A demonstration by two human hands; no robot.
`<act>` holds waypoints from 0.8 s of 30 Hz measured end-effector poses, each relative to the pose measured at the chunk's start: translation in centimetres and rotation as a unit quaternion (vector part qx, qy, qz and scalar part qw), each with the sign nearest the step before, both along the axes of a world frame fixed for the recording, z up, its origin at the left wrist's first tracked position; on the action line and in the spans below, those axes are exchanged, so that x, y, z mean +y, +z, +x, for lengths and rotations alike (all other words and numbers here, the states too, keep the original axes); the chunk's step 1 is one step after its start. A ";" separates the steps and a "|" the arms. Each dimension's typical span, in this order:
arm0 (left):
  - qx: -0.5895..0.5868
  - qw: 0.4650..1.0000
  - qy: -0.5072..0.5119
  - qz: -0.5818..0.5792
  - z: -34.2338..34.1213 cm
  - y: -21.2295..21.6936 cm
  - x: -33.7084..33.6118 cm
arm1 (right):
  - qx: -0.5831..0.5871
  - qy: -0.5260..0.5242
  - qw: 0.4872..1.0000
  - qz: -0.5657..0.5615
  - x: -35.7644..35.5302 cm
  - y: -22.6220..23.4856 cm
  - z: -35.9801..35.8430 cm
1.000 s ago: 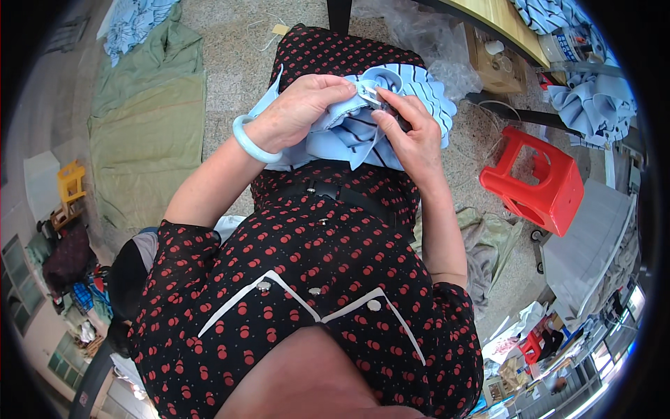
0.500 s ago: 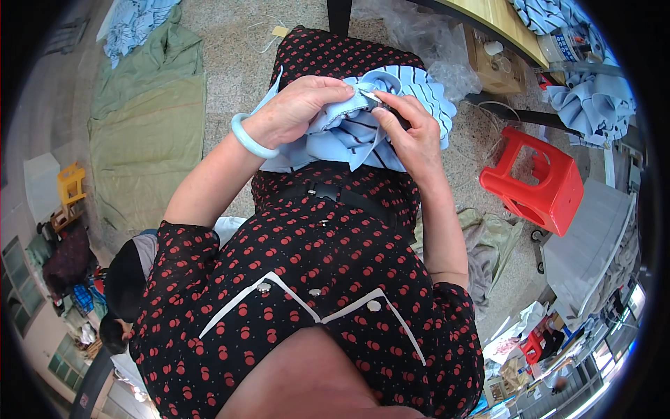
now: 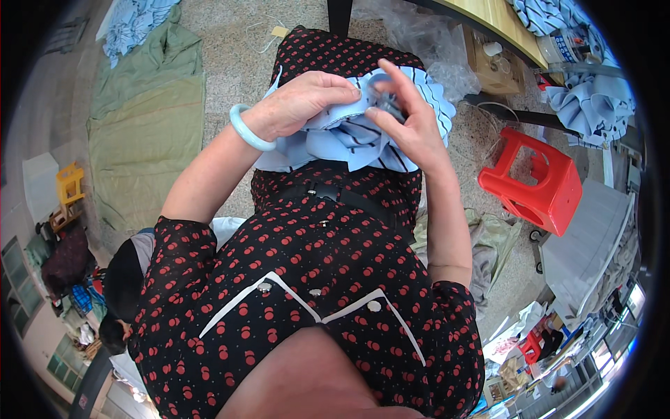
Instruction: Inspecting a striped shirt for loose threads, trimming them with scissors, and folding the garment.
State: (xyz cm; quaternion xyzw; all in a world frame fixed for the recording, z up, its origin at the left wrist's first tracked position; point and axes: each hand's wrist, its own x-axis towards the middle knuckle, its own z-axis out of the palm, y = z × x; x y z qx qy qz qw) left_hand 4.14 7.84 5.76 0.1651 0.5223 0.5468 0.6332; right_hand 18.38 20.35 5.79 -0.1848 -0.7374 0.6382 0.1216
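A light-blue garment (image 3: 335,148) with dark stripes and ruffles lies bunched across my lap. My left hand (image 3: 307,101), with a pale bangle at the wrist, pinches a folded, seamed edge of it between thumb and fingers. At that edge, my right hand (image 3: 410,122) has its index finger lifted and its thumb near the cloth. Against its palm sits a small dark tool, apparently thread snips (image 3: 392,106), smeared by motion and partly covered by the fingers.
A red plastic stool (image 3: 534,178) lies tipped to the right. The wooden table (image 3: 506,26) at the upper right carries more striped cloth, with a cardboard box (image 3: 497,66) below. Green cloth (image 3: 146,146) covers floor at left. People are behind at lower left.
My right index finger has lifted and spread from the thumb, and the tool's pale tip no longer shows clearly at the seam. My left hand keeps its pinch, shifted only slightly.
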 end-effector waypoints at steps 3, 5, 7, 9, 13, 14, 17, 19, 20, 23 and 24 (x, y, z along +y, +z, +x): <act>0.099 0.992 -0.078 -0.028 -0.8 0.2 -0.5 | -0.015 0.023 0.999 -0.042 0.8 -0.7 -0.1; 0.193 0.970 -0.120 -0.081 -2.0 -0.1 -1.3 | 0.012 0.001 0.998 -0.068 1.3 -0.6 -0.2; 0.168 0.980 -0.082 -0.070 -2.2 -0.4 -2.0 | 0.017 -0.003 0.997 -0.071 1.5 -0.3 -0.4; 0.127 0.988 -0.079 -0.042 -1.9 0.5 -2.6 | 0.012 -0.010 0.998 -0.059 1.6 -0.7 -0.8; 0.090 0.995 -0.041 -0.011 -1.9 0.7 -2.9 | -0.014 -0.064 0.993 0.097 1.2 -0.7 -1.6; 0.076 0.997 -0.013 -0.021 -1.9 0.7 -2.9 | -0.014 -0.062 0.993 0.098 1.0 -0.6 -1.6; 0.066 0.998 0.020 -0.010 -1.7 1.2 -2.9 | 0.035 -0.078 0.960 0.267 0.2 0.1 -1.3; 0.064 0.997 0.037 -0.006 -1.6 1.4 -2.7 | 0.036 -0.004 0.965 0.260 -0.4 0.6 -0.9; 0.063 0.997 0.053 -0.003 -1.5 1.5 -2.6 | 0.030 0.010 0.963 0.266 -0.7 0.7 -0.8; 0.074 0.996 0.044 0.001 -1.4 1.7 -2.6 | 0.022 0.029 0.967 0.252 -1.1 0.7 -1.0; 0.074 0.996 0.044 0.002 -1.3 1.6 -2.5 | 0.031 0.023 0.969 0.245 -1.2 0.5 -1.1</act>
